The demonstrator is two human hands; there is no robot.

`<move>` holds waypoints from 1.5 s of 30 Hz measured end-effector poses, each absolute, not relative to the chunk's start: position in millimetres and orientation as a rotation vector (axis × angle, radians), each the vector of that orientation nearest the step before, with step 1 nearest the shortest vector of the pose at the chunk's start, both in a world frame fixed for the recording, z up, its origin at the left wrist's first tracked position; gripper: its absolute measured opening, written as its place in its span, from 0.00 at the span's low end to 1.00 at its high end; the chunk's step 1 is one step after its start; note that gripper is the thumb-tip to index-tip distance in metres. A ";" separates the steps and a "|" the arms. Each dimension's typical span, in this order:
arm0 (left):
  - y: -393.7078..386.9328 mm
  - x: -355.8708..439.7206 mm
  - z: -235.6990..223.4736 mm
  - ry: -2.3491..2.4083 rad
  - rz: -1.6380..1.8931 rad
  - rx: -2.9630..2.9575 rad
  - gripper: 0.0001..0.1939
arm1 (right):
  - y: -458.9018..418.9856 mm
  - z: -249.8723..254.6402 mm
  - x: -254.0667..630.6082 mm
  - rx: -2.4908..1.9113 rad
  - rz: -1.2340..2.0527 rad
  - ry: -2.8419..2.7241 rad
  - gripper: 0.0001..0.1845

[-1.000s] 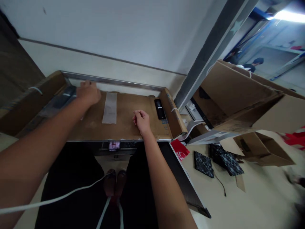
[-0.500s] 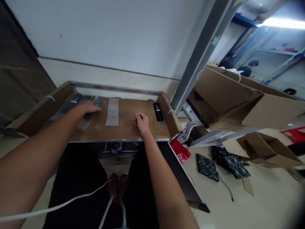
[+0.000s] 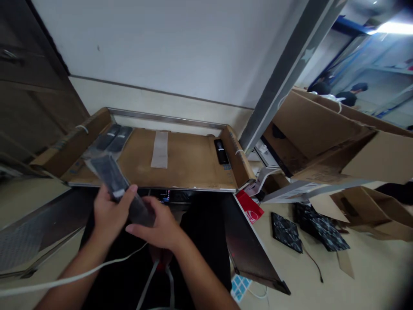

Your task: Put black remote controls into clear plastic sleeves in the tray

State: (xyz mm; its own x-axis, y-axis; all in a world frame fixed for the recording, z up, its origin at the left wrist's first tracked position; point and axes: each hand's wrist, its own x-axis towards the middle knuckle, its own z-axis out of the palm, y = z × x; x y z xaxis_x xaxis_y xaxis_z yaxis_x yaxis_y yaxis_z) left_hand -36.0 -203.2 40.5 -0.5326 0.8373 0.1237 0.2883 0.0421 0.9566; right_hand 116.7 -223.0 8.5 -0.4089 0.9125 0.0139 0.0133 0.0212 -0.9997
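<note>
My left hand and my right hand both grip a long dark remote control sealed in a clear plastic bag, held over my lap in front of the cardboard tray. The left hand wraps its middle; the right hand pinches its near end. Two more bagged remotes lie at the tray's far left. A bare black remote lies at the tray's right edge. A strip of tape runs down the tray's middle.
Open cardboard boxes stand to the right. Black patterned panels and a red packet lie on the floor. A white cable crosses my lap. A grey pillar rises behind. People sit far back right.
My left hand lifted one bagged remote from the tray's left side and drew it toward me. My right hand left the tray and took hold of the bag's near end.
</note>
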 end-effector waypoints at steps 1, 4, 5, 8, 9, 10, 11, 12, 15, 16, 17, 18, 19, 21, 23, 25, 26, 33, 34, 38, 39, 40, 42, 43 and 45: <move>-212.9 -32.6 27.0 1.810 1.522 1.047 0.21 | -233.4 -2.3 110.9 -0.994 1.614 -1.483 0.30; -225.7 -40.7 -5.2 1.722 1.487 0.889 0.20 | -245.4 -33.0 108.6 -0.944 2.005 -1.242 0.32; -226.3 -47.8 -10.8 1.694 1.466 0.851 0.20 | -246.0 -40.0 111.9 -0.927 2.092 -1.171 0.35; -224.6 -70.1 -12.7 1.654 1.364 0.786 0.26 | -247.6 -50.9 125.1 -0.904 2.242 -1.034 0.40; -224.1 -75.4 -10.1 1.666 1.311 0.790 0.28 | -248.6 -52.7 128.7 -0.904 2.274 -1.009 0.40; -223.9 -79.2 -7.0 1.686 1.259 0.805 0.30 | -249.7 -54.5 131.4 -0.908 2.305 -0.990 0.41; -224.0 -81.4 -3.9 1.700 1.213 0.828 0.32 | -250.7 -56.5 133.2 -0.915 2.334 -0.978 0.41; -224.4 -82.4 -1.3 1.702 1.179 0.850 0.33 | -251.4 -59.0 134.2 -0.922 2.361 -0.974 0.41; -226.1 -82.1 1.9 1.671 1.120 0.898 0.36 | -251.6 -67.3 134.7 -0.933 2.435 -0.976 0.40; -226.8 -82.0 1.8 1.670 1.110 0.912 0.36 | -251.2 -69.7 134.7 -0.940 2.453 -0.982 0.40; -227.5 -82.2 1.3 1.672 1.098 0.931 0.36 | -250.7 -71.7 135.0 -0.949 2.468 -0.991 0.40; -228.4 -82.7 0.7 1.684 1.089 0.955 0.35 | -250.2 -73.1 135.3 -0.961 2.477 -0.999 0.40; -229.4 -83.4 0.1 1.703 1.087 0.985 0.35 | -249.8 -74.1 135.9 -0.970 2.481 -1.006 0.40; -232.5 -84.9 0.0 1.762 1.099 1.084 0.33 | -249.1 -74.5 137.1 -0.972 2.487 -1.013 0.41; -236.5 -85.4 1.9 1.837 1.133 1.247 0.31 | -248.7 -73.5 138.4 -0.967 2.501 -1.023 0.41; -240.5 -84.3 6.5 1.884 1.171 1.424 0.28 | -248.5 -71.7 139.4 -0.967 2.526 -1.040 0.42; -242.0 -83.1 9.6 1.894 1.175 1.487 0.26 | -248.4 -70.9 139.8 -0.968 2.534 -1.051 0.42; -236.9 -73.4 32.9 1.832 0.934 1.361 0.31 | -248.0 -66.6 142.4 -1.014 2.522 -1.085 0.40; -236.1 -73.2 34.4 1.821 0.905 1.347 0.32 | -247.9 -65.9 142.8 -1.023 2.521 -1.097 0.39; -237.9 -74.7 36.2 1.839 0.930 1.392 0.32 | -247.6 -61.8 143.2 -1.036 2.497 -1.133 0.35; -238.8 -75.2 36.0 1.857 0.946 1.401 0.32 | -247.7 -60.6 142.9 -1.031 2.484 -1.136 0.34; -239.6 -75.6 35.7 1.883 0.958 1.406 0.31 | -247.9 -59.4 142.6 -1.023 2.472 -1.137 0.33; -240.2 -76.0 35.4 1.927 0.965 1.440 0.29 | -248.2 -57.6 141.8 -1.008 2.453 -1.142 0.31; -240.2 -76.0 35.6 1.941 0.972 1.476 0.26 | -248.4 -57.2 141.4 -1.004 2.447 -1.149 0.30; -240.2 -75.4 37.5 1.946 1.013 1.574 0.20 | -248.6 -57.5 141.1 -0.982 2.433 -1.166 0.29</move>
State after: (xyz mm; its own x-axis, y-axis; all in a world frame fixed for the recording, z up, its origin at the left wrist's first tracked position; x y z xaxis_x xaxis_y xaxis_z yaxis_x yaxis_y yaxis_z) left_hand -75.4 -240.2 37.5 -0.2568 0.9603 0.1088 0.6396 0.0845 0.7640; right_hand 141.1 -248.6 -57.5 -0.7339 0.4991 -0.4608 0.0466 -0.6398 -0.7671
